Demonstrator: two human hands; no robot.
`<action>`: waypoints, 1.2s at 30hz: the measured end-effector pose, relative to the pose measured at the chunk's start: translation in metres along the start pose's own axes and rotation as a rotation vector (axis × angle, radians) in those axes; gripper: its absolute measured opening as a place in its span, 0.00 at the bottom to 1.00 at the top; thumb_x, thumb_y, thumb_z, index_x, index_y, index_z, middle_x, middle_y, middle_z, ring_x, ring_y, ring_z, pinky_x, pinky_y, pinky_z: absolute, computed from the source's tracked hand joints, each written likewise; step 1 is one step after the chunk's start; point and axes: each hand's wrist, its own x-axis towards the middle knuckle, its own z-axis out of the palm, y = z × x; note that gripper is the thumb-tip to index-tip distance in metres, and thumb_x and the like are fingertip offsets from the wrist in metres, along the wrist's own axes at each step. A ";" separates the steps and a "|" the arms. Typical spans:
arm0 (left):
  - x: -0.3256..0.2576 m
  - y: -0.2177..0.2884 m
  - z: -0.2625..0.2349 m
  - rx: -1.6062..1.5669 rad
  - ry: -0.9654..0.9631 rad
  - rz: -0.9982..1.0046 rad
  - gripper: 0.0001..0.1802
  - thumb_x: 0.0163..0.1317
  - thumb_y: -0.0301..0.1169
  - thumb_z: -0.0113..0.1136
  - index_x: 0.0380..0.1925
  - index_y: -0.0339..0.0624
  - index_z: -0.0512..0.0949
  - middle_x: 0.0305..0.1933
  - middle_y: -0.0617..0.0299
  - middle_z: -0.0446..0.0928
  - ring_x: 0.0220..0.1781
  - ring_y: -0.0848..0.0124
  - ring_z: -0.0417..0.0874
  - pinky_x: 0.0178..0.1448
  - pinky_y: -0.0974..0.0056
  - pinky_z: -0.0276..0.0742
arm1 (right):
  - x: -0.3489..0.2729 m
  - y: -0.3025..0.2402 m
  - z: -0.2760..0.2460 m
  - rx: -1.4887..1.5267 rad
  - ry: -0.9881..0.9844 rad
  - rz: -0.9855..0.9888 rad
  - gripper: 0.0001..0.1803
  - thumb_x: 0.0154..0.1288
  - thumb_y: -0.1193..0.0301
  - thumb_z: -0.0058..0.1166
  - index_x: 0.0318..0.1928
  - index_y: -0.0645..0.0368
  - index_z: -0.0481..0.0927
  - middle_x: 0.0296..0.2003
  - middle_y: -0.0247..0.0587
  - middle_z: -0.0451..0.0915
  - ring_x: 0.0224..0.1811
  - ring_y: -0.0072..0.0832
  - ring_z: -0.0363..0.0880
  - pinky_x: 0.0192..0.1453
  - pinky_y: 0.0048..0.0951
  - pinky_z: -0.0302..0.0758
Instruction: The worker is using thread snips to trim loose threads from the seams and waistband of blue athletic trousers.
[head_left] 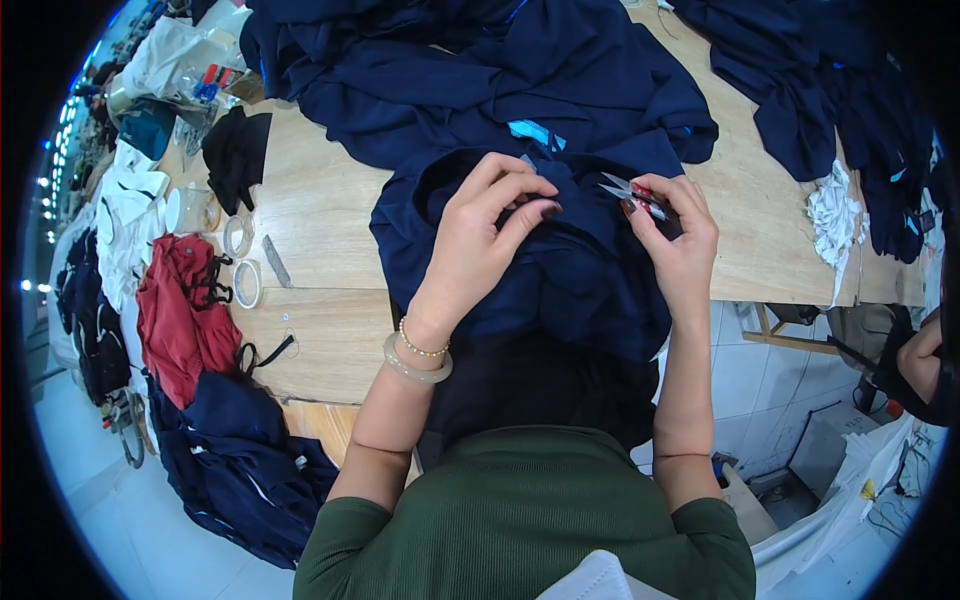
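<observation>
Hands over navy cloth, snips pointing left, long axis slightly slanted

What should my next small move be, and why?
Perhaps bring the snips slowly toward your left hand: your right hand holds them with the blades seemingly parted and pointing that way, while your left is at the navy garment.

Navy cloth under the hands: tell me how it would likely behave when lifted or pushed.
The navy cloth would probably flop and sag, since it slumps in loose folds. It looks unlikely to roll, lying bunched rather than rounded. Its gathered bulk may make it drag across the table.
</observation>
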 end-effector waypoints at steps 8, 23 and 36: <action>0.006 -0.014 0.002 0.217 -0.092 0.169 0.10 0.54 0.20 0.69 0.38 0.37 0.84 0.42 0.62 0.76 0.37 0.68 0.80 0.42 0.68 0.77 | -0.002 0.001 -0.001 0.027 -0.010 0.038 0.11 0.57 0.72 0.67 0.41 0.62 0.85 0.33 0.37 0.80 0.39 0.28 0.75 0.44 0.27 0.72; 0.010 -0.014 0.012 0.213 -0.046 0.064 0.02 0.64 0.17 0.59 0.35 0.32 0.75 0.35 0.57 0.76 0.33 0.68 0.79 0.39 0.68 0.74 | 0.000 -0.012 0.005 -0.157 -0.104 -0.114 0.09 0.52 0.73 0.66 0.35 0.60 0.85 0.29 0.34 0.77 0.35 0.30 0.71 0.40 0.29 0.70; 0.011 -0.016 0.013 0.199 -0.037 0.076 0.02 0.64 0.17 0.58 0.35 0.31 0.75 0.35 0.57 0.76 0.32 0.68 0.78 0.38 0.69 0.73 | 0.006 -0.016 0.022 -0.270 -0.142 -0.267 0.08 0.51 0.73 0.66 0.34 0.59 0.85 0.29 0.33 0.78 0.34 0.30 0.72 0.39 0.30 0.70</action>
